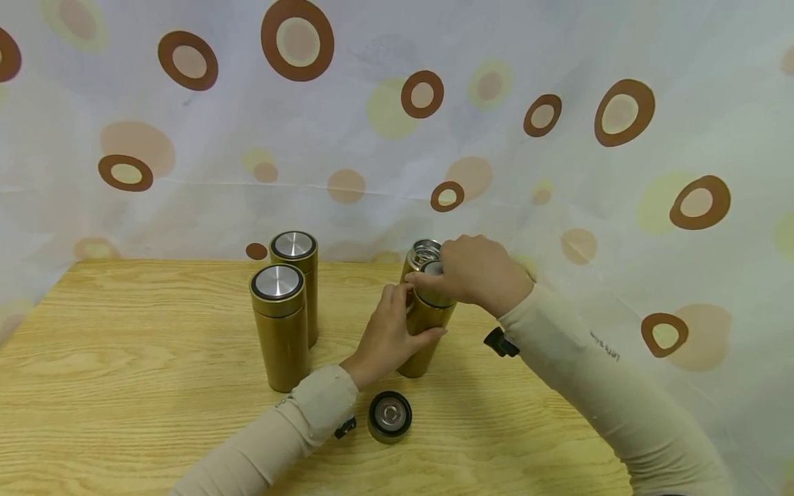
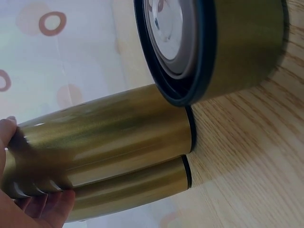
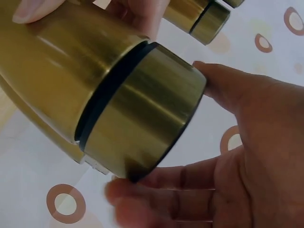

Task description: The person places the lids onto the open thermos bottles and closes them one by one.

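My left hand (image 1: 392, 335) grips the body of a gold thermos (image 1: 422, 337) standing upright on the table. Over its top, my right hand (image 1: 480, 274) holds the gold lid (image 3: 142, 111) between thumb and fingers. A dark ring shows between lid and body in the right wrist view. Right behind stands a second gold thermos (image 1: 411, 265), its steel mouth uncovered. A loose lid (image 1: 389, 417) lies upside down on the table in front, its inner side facing up; it looms large in the left wrist view.
Two lidded gold thermoses stand to the left, a front one (image 1: 280, 344) and a back one (image 1: 312, 289), both with silver tops. The wooden table (image 1: 124, 365) ends at a patterned curtain (image 1: 372, 138) behind and to the right.
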Action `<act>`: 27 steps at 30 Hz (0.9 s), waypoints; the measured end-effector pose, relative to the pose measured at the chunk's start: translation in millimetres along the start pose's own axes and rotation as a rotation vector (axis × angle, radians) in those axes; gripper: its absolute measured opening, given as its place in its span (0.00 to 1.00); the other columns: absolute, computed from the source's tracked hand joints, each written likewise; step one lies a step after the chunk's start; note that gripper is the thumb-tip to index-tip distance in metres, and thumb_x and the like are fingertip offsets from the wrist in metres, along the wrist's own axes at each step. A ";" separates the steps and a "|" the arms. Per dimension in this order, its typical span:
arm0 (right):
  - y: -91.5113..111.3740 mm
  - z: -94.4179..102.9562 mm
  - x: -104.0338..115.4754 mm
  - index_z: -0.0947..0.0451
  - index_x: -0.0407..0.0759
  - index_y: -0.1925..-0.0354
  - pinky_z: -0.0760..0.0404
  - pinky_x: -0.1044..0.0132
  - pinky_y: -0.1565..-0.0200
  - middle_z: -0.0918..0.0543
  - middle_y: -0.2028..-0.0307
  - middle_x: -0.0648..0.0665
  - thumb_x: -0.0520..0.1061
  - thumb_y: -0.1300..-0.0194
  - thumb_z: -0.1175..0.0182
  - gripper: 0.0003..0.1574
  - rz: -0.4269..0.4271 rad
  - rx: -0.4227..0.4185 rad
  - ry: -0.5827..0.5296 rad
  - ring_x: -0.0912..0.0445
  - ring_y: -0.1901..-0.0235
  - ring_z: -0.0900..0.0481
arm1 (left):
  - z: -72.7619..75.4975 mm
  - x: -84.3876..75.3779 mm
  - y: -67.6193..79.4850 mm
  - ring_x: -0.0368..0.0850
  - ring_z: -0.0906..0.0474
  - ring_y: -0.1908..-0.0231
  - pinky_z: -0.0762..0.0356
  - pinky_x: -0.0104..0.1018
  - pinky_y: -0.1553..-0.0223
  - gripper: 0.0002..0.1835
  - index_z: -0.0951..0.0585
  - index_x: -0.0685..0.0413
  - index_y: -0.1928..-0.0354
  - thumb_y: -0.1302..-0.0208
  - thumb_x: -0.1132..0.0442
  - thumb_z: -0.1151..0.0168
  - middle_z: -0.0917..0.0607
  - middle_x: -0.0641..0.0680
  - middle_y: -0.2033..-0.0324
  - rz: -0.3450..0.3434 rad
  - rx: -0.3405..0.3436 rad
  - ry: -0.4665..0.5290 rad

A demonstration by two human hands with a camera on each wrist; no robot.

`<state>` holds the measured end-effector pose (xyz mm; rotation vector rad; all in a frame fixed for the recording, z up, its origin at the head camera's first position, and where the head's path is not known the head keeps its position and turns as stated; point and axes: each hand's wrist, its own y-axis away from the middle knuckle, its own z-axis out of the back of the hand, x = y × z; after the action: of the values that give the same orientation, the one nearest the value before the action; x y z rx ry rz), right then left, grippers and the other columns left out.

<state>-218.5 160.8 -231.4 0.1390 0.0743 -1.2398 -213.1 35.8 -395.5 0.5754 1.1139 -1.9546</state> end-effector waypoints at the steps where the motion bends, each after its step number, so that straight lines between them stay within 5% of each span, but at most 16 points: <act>1: 1.8 -0.2 -0.5 0.33 0.46 0.85 0.31 0.64 0.82 0.33 0.86 0.49 0.75 0.39 0.48 0.38 0.002 -0.011 0.000 0.54 0.83 0.30 | -0.1 0.3 0.1 0.46 0.28 0.52 0.23 0.38 0.51 0.39 0.39 0.56 0.37 0.43 0.48 0.30 0.33 0.55 0.54 0.003 0.002 0.001; 4: 6.6 -0.1 -3.6 0.26 0.41 0.73 0.27 0.60 0.79 0.26 0.81 0.46 0.76 0.39 0.48 0.39 0.026 -0.030 0.005 0.51 0.79 0.25 | -0.1 0.7 0.1 0.46 0.28 0.53 0.24 0.38 0.51 0.39 0.39 0.55 0.37 0.43 0.47 0.30 0.33 0.55 0.54 0.009 0.006 -0.003; 7: 9.8 2.4 -6.5 0.25 0.39 0.50 0.20 0.53 0.67 0.19 0.64 0.41 0.74 0.39 0.47 0.42 0.087 -0.035 -0.011 0.47 0.67 0.19 | -0.1 0.8 -0.5 0.47 0.28 0.51 0.23 0.38 0.49 0.38 0.38 0.55 0.38 0.44 0.48 0.30 0.33 0.55 0.54 0.003 0.000 -0.005; 10: 12.6 5.6 -9.5 0.31 0.41 0.37 0.22 0.49 0.52 0.24 0.45 0.38 0.67 0.38 0.41 0.43 0.232 -0.049 -0.055 0.43 0.51 0.22 | 0.1 0.2 -0.9 0.47 0.27 0.50 0.23 0.39 0.48 0.37 0.37 0.57 0.39 0.43 0.47 0.31 0.33 0.55 0.53 -0.001 0.000 -0.004; 16: 19.6 8.1 -17.8 0.37 0.51 0.31 0.27 0.46 0.43 0.41 0.30 0.40 0.49 0.46 0.27 0.48 0.500 -0.025 -0.087 0.40 0.35 0.36 | 0.4 -0.8 0.0 0.50 0.28 0.45 0.24 0.41 0.46 0.40 0.39 0.60 0.36 0.43 0.47 0.31 0.33 0.57 0.48 0.021 0.020 0.022; 21: 21.5 7.8 -23.5 0.39 0.54 0.29 0.24 0.46 0.47 0.42 0.29 0.40 0.37 0.51 0.26 0.55 0.523 0.034 -0.069 0.39 0.36 0.35 | 0.3 -0.9 0.2 0.50 0.27 0.46 0.24 0.41 0.47 0.40 0.39 0.60 0.36 0.43 0.48 0.31 0.33 0.58 0.48 0.023 0.015 0.015; 27: 16.3 6.2 -30.6 0.36 0.49 0.31 0.28 0.44 0.43 0.40 0.30 0.37 0.29 0.48 0.31 0.48 0.549 0.111 -0.125 0.39 0.34 0.37 | 0.2 -0.8 0.2 0.49 0.27 0.48 0.23 0.39 0.49 0.39 0.37 0.59 0.37 0.43 0.49 0.30 0.33 0.57 0.50 0.020 0.006 0.010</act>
<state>-213.1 193.7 -220.1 0.1648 -0.1347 -0.7015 -212.5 35.9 -394.9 0.5980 1.1054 -1.9407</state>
